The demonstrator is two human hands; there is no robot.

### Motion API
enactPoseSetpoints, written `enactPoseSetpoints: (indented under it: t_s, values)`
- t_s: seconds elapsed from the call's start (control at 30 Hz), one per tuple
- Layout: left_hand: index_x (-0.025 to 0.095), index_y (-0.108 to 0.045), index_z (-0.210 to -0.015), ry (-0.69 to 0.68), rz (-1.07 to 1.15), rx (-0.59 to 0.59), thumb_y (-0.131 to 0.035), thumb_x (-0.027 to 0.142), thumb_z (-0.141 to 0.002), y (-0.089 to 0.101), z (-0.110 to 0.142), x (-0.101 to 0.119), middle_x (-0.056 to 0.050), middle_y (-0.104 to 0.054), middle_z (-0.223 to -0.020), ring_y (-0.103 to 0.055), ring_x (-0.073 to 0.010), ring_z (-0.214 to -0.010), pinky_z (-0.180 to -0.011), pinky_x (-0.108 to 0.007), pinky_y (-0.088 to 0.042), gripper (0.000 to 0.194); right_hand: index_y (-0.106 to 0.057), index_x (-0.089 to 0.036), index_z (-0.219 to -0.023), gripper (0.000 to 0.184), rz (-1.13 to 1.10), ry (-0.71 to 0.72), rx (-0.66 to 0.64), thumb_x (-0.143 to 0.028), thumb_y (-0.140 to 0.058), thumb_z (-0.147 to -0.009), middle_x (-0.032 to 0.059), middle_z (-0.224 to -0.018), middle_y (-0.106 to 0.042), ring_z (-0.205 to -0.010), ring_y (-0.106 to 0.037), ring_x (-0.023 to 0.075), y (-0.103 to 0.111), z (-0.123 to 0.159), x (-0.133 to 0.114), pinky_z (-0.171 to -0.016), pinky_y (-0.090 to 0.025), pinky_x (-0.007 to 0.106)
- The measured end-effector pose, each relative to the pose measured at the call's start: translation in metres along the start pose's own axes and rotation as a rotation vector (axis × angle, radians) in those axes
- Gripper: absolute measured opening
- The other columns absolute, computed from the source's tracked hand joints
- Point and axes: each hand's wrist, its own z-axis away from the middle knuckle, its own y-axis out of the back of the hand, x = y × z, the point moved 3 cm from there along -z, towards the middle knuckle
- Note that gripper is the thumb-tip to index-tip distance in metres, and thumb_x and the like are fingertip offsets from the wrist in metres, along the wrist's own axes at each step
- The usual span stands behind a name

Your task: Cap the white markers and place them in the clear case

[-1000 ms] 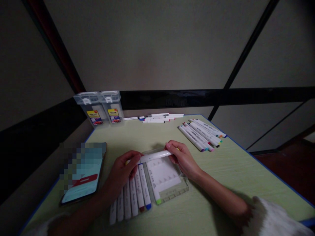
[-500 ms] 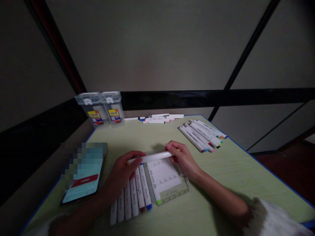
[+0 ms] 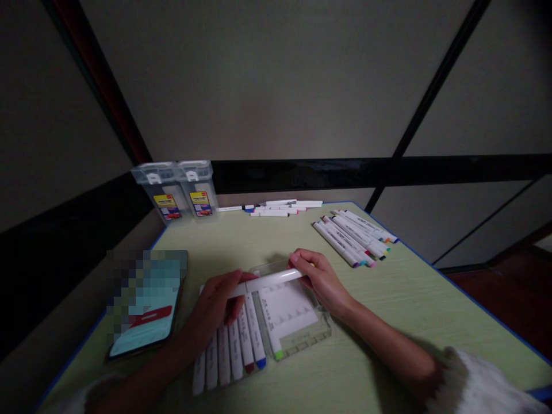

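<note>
A white marker (image 3: 271, 280) lies crosswise between both my hands, just above a clear plastic marker tray (image 3: 309, 338) on the pale green table. My left hand (image 3: 216, 305) pinches its left end, fingers closed. My right hand (image 3: 321, 280) grips its right end, fingers curled round it. Several white markers (image 3: 235, 352) with coloured caps lie side by side in the tray's left half, under my left hand. The tray's right half shows a white printed card (image 3: 288, 307).
A phone (image 3: 144, 303) with a lit screen lies at the left. Two clear marker boxes (image 3: 176, 190) stand at the back left. Loose markers (image 3: 280, 207) lie at the back centre, and a row of markers (image 3: 352, 233) at the right. The table's blue edge (image 3: 474, 299) runs along the right.
The marker has dropped slightly and shifted left, closer to the tray. My left hand has slid down with it. My right hand has stayed almost in place.
</note>
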Motion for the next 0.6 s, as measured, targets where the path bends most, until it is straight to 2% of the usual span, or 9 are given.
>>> enactPoseSetpoints:
  t_s: [0.17,0.6]
  values:
    - [0.014,-0.059,-0.081,-0.001,-0.061,0.007,-0.039,0.047,-0.076,0.0014,-0.0003,-0.0003,0.01,-0.033,-0.033,-0.03,-0.0075,-0.032,-0.038,-0.019,-0.024,0.04,-0.05,-0.016,-0.055,0.033,-0.011,0.006,0.0,-0.045,-0.056,-0.069,-0.0062,-0.045,-0.034,-0.039,-0.023,0.0054,0.0003,-0.0004,0.001,-0.037,-0.012,0.021]
    - [0.016,-0.056,-0.079,-0.053,-0.018,-0.021,-0.046,0.037,-0.074,-0.001,-0.0011,0.0014,0.009,-0.039,-0.039,-0.033,-0.0068,-0.035,-0.039,-0.018,-0.024,0.023,-0.05,-0.016,-0.055,0.031,-0.034,0.011,0.007,-0.043,-0.056,-0.07,-0.0062,-0.044,-0.034,-0.038,-0.023,0.0056,0.0015,-0.0015,0.0029,-0.037,-0.012,0.022]
